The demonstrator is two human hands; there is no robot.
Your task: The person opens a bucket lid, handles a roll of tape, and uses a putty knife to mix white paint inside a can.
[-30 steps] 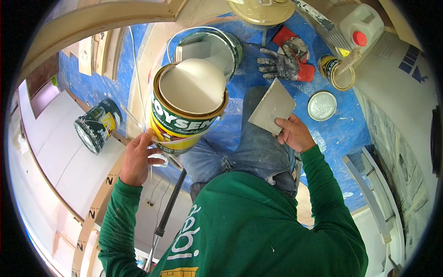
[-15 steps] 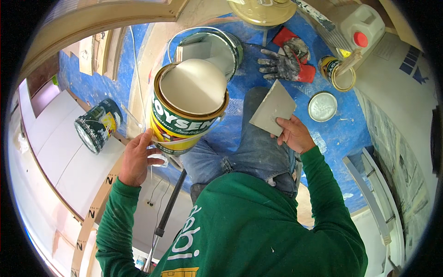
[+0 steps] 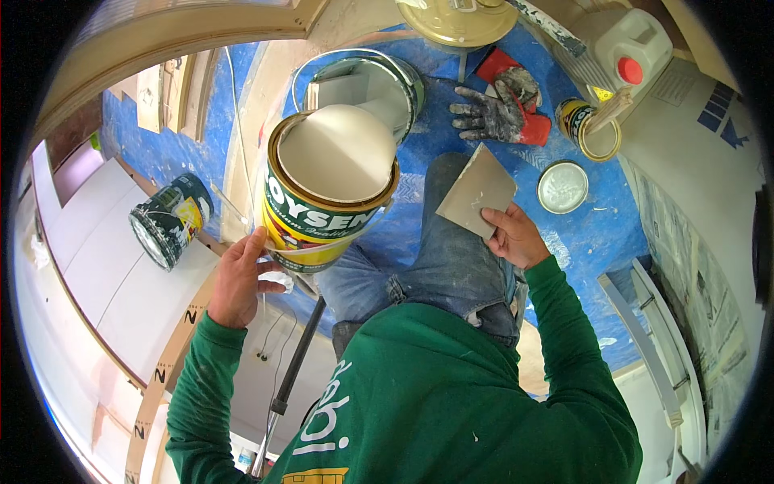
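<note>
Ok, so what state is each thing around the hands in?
Paint can: open, tilted, pale paint at its rim
Bucket: open
Grey plate: gripped in the right hand
Left hand: touching the paint can
Gloves: off, lying on the blue sheet
Small can: open, stick across its mouth
Round lid: lying on the sheet
Jug: red cap on

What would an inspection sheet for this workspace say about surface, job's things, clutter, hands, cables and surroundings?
Surface: blue sheet, pale smears.
Job's things: tilted can of pale paint, mouth toward open pail; flat grey plate.
Clutter: work gloves, small can, round lid, white jug.
Hands: left hand touches tilted can's lower side, grip unclear; right hand holds grey plate.
Cables: thin pale cord left of pail.
Surroundings: wooden strips upper left.
</note>
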